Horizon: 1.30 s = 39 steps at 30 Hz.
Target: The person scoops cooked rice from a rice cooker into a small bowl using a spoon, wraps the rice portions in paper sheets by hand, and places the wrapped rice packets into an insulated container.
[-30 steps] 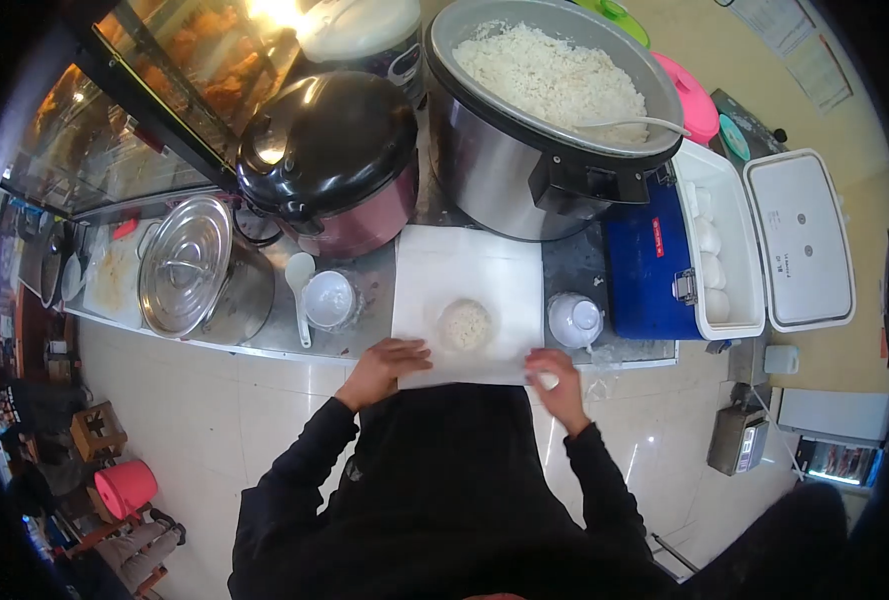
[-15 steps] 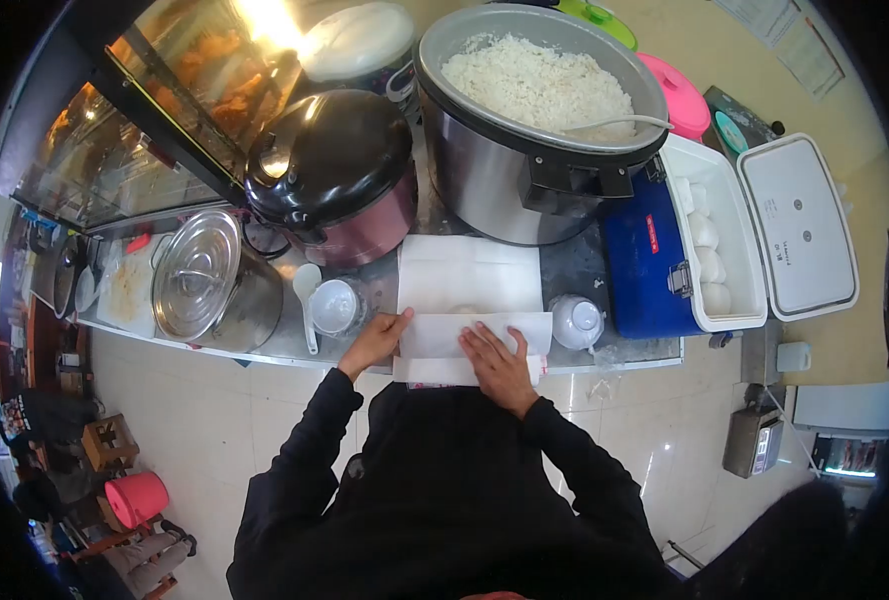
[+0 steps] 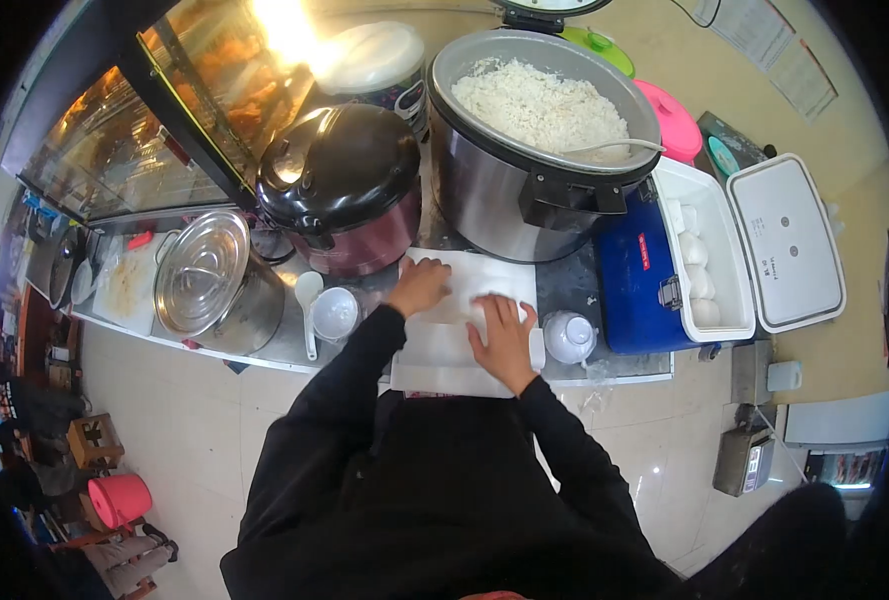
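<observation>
White wrapping paper (image 3: 435, 368) lies on the counter in front of me, with a loose fold across its middle. My left hand (image 3: 422, 288) rests on the upper left part of the paper, fingers bent a little and apart. On the right side of the fold, my right hand (image 3: 506, 345) lies with its fingers spread and the thumb out. Whatever is under the paper between my hands cannot be made out. A white bowl (image 3: 336, 314) and a white rice paddle (image 3: 310, 300) are left of the paper; an upturned white bowl (image 3: 569, 337) is to its right.
Behind the paper stand a large open pot of rice (image 3: 545, 105) and a closed rice cooker (image 3: 350, 185). A lidded steel pot (image 3: 205, 275) is at the left. At the right, an open blue cooler (image 3: 637, 290) holds several white bundles. A lit food cabinet (image 3: 115, 150) fills the back left.
My left hand has left the paper's left edge and moved up and right onto the sheet. My right hand has shifted slightly up and right. The folded flap has changed shape.
</observation>
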### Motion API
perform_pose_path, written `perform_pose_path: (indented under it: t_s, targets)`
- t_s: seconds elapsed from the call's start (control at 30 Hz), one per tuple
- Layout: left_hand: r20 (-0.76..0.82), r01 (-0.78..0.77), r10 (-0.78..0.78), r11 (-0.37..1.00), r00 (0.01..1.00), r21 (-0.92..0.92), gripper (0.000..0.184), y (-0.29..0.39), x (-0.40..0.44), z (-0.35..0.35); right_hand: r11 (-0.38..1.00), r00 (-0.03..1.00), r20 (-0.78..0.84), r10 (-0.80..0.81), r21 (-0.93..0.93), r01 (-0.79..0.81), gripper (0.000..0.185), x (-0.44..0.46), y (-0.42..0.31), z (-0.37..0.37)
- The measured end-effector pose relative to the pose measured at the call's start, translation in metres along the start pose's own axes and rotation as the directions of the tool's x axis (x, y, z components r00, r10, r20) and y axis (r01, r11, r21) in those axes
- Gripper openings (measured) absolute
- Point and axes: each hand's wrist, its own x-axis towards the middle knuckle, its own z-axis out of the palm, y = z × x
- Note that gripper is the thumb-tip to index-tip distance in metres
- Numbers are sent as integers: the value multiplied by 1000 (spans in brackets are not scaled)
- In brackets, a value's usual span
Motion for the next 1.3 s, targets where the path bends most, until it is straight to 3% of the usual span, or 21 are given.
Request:
perform_pose_path:
  t_s: [0.03,0.07,0.1,0.17,0.27,0.3,0.4,0.5,0.57,0.67,0.77,0.87,0.9,1.0,1.13,1.17,1.27,1.3]
  targets:
    - [-38,-63,64,997,997,46,27,14,-13,-11,999,1000,-14,2,35,-2,49,16,7,1]
    - [-217,-117,131,990,967,74,25,37,-35,-27,997,1000,-25,12,71,-10,52,28,15,2]
    - [-384,-164,193,981,903,107,23,57,-61,-35,998,995,96,-42,58,37,49,39,27,4]
    - [-525,-223,213,974,824,46,23,81,-100,-12,987,928,338,-159,55,149,43,57,55,5]
    - [-432,-355,345,933,833,60,32,91,-122,24,980,741,644,-192,85,181,26,75,62,3]
    - [-416,-348,359,931,835,105,34,87,-121,25,967,839,480,-256,140,215,17,64,55,1]
    - [-365,-341,388,921,847,188,39,75,-121,33,947,862,403,-308,39,320,24,33,33,-5]
    - [-265,-324,347,937,899,130,40,63,-122,51,916,907,142,-396,-11,402,36,-8,21,0]
    - [-99,-288,287,958,953,5,41,60,-125,58,941,935,129,-331,-23,337,42,-34,18,5]
    - [-36,-260,259,965,965,-18,40,59,-128,57,957,951,142,-274,-61,285,51,-51,18,6]
    - [-310,-368,352,930,883,9,39,73,-134,33,957,957,133,-258,-103,272,49,-53,14,7]
    - [-426,-514,553,831,716,214,46,88,-134,28,963,960,121,-252,-70,261,47,-55,10,6]
    - [-349,-434,456,889,819,145,48,90,-126,26,960,957,130,-258,-77,269,47,-56,10,8]
    - [-303,-330,357,934,883,139,46,69,-119,35,951,954,91,-284,-101,293,47,-61,15,11]
    - [-418,-327,285,945,863,-30,48,47,-136,42,950,954,18,-298,-89,298,42,-87,50,11]
    - [-443,-312,254,948,860,-63,37,40,-136,42,955,959,15,-284,-91,284,34,-91,58,10]
    - [-394,-213,96,940,914,-265,21,19,-126,53,984,999,1,-35,172,35,21,-87,60,17]
    - [-390,-165,58,955,919,-248,9,20,-117,44,990,1000,16,9,143,-11,20,-81,57,15]
